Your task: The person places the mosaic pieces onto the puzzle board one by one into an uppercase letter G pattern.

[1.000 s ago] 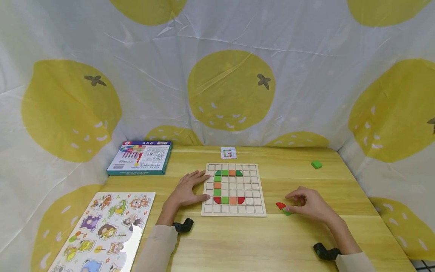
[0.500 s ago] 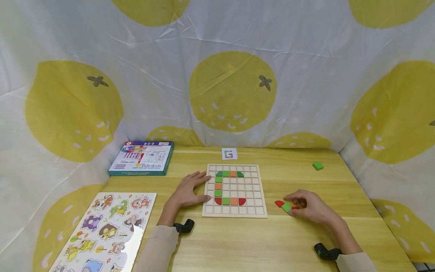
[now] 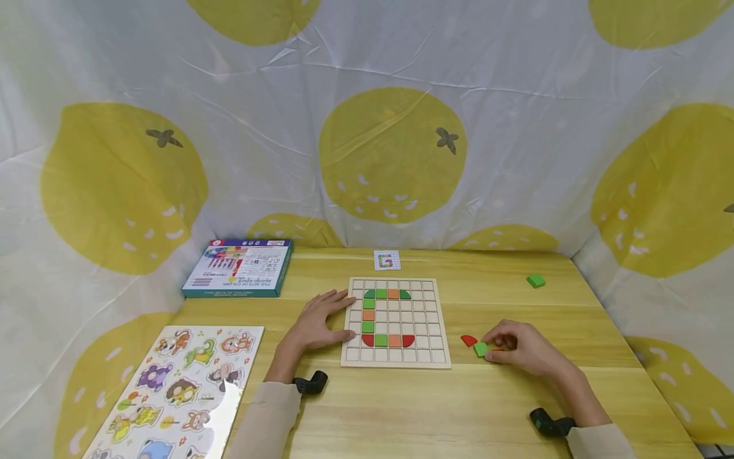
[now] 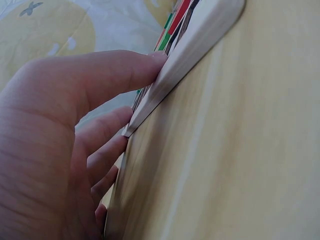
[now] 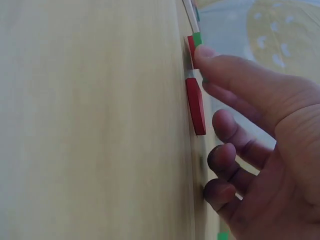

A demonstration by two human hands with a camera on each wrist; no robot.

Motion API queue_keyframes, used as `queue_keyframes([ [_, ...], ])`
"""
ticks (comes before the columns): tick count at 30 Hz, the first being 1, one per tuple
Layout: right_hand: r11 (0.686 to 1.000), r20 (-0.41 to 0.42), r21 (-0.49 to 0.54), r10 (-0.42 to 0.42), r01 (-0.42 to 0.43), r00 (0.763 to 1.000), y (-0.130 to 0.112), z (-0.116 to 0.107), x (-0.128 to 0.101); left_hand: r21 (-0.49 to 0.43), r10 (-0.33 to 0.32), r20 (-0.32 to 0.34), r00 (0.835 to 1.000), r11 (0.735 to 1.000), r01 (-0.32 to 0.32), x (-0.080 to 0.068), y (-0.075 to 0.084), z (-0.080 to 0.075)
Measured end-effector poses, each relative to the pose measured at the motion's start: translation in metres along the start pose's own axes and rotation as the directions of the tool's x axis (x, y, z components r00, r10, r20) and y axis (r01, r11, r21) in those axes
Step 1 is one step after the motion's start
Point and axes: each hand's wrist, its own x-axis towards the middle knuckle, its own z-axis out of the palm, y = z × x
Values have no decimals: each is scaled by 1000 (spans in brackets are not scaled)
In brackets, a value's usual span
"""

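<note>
In the head view my left hand [image 3: 318, 322] lies at the left edge of a wooden grid board [image 3: 430, 358]. Its thumb and fingertips touch the rim, as the left wrist view also shows. Green, orange and red tiles form a C on the grid. To the right of the board, my right hand [image 3: 523, 346] pinches a small green square tile [image 3: 480, 349] between thumb and index finger. A red quarter-round tile [image 3: 468, 341] lies just left of it. Another red tile [image 5: 196, 106] lies under the hand, mostly hidden in the head view.
A small pattern card [image 3: 387, 260] with a G lies behind the board. One more green tile [image 3: 536, 280] sits at the back right. A boxed set [image 3: 237, 268] lies back left, an animal puzzle board [image 3: 178, 389] front left.
The right hand has uncovered the green tile, which has turned and shifted slightly left. The left red quarter-round tile has also moved a little. My left hand stays put on the board's edge.
</note>
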Motion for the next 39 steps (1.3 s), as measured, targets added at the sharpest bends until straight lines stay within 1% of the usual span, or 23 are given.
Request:
queue_keyframes([
  [6, 997, -4, -3, 75, -75, 997, -3, 0, 3, -4, -2, -6, 1000, 1000, 1, 0, 0, 0],
  [9, 994, -29, -18, 106, -106, 994, -6, 1, 6, -10, -3, -7, 1000, 1000, 3, 0, 0, 1],
  [12, 992, -62, -35, 116, -118, 991, -9, 3, 10, -11, -6, -5, 1000, 1000, 6, 0, 0, 1],
  [18, 995, -112, -49, 82, -88, 990, -18, 8, 22, -15, -13, -2, 1000, 1000, 13, 0, -1, 1],
  [25, 997, -147, -57, 33, -42, 989, -29, 17, 38, -14, -15, -1, 1000, 1000, 15, 0, -1, 1],
  [34, 997, -184, -63, 36, -48, 982, -45, 32, 58, -10, -16, 8, 1000, 1000, 16, 0, -1, 1],
  [39, 998, -194, -63, 12, -25, 981, -52, 42, 68, -8, -22, 10, 1000, 1000, 22, -1, -1, 0],
])
